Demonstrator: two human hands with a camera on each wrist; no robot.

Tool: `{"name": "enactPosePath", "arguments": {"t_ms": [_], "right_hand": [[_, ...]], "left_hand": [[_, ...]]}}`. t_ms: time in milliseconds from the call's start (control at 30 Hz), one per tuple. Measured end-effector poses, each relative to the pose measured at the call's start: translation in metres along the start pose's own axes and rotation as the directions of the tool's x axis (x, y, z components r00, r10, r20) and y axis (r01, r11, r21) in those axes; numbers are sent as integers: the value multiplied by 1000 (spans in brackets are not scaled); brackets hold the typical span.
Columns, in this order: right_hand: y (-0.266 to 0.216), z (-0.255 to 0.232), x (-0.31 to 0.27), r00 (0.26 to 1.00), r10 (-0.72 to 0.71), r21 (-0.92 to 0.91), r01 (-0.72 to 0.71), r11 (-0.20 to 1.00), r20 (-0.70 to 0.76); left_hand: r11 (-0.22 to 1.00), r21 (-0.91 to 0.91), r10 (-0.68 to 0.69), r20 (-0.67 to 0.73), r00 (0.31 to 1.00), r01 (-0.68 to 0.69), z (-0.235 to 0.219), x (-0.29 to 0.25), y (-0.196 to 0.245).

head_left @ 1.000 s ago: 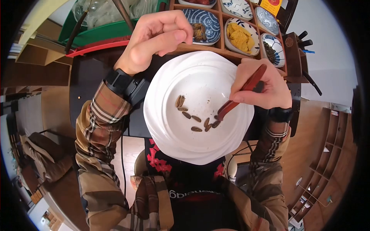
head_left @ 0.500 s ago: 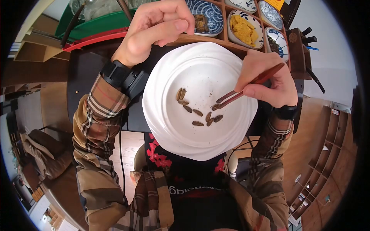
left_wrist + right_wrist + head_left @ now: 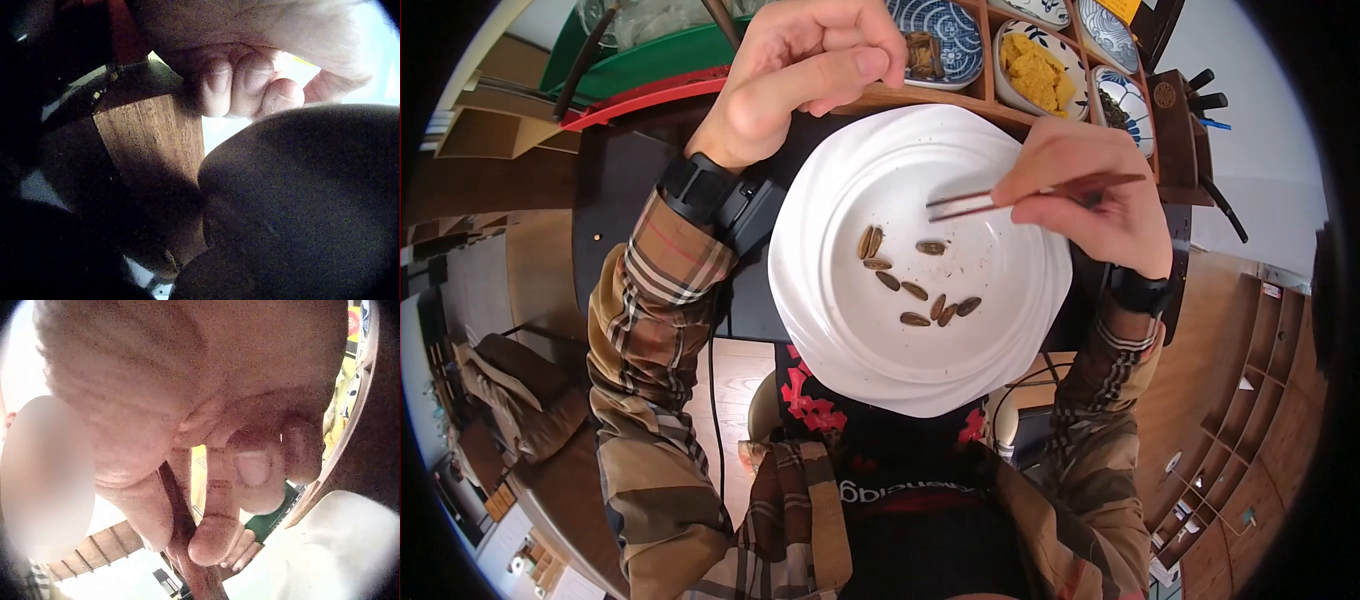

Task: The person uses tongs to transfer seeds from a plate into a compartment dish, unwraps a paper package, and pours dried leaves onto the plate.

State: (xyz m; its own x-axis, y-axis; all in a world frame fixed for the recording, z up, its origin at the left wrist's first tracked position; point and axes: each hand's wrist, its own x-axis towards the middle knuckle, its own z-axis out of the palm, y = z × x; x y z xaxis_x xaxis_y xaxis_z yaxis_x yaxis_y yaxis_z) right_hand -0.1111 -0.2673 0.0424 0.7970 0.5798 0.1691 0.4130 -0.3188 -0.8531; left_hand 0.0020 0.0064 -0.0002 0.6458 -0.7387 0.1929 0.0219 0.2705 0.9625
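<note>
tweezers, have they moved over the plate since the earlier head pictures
Yes, judged against the white plate, the tips of the tweezers have moved leftward and away from the person.

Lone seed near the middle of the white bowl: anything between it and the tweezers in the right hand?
Nothing visible: in the head view, only bare bowl lies between the tweezers' tips and the lone seed; the other seeds lie off that line.

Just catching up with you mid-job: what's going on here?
The right hand holds tweezers over a white bowl, their prongs apart with nothing between them. One dark seed lies just below the tips; the other seeds lie in a loose curve. The left hand is curled beyond the bowl's rim.
</note>
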Motion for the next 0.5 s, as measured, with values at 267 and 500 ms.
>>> {"name": "enactPosePath", "arguments": {"t_ms": [267, 500], "right_hand": [[-3, -5, -1, 999, -26, 30, 24, 999, 44], [-5, 3, -1, 997, 63, 75, -65, 995, 36]], "left_hand": [[1000, 4, 9, -4, 1000, -9, -1, 0, 0], [1000, -11, -2, -2, 1000, 2, 0, 0, 1]]}}
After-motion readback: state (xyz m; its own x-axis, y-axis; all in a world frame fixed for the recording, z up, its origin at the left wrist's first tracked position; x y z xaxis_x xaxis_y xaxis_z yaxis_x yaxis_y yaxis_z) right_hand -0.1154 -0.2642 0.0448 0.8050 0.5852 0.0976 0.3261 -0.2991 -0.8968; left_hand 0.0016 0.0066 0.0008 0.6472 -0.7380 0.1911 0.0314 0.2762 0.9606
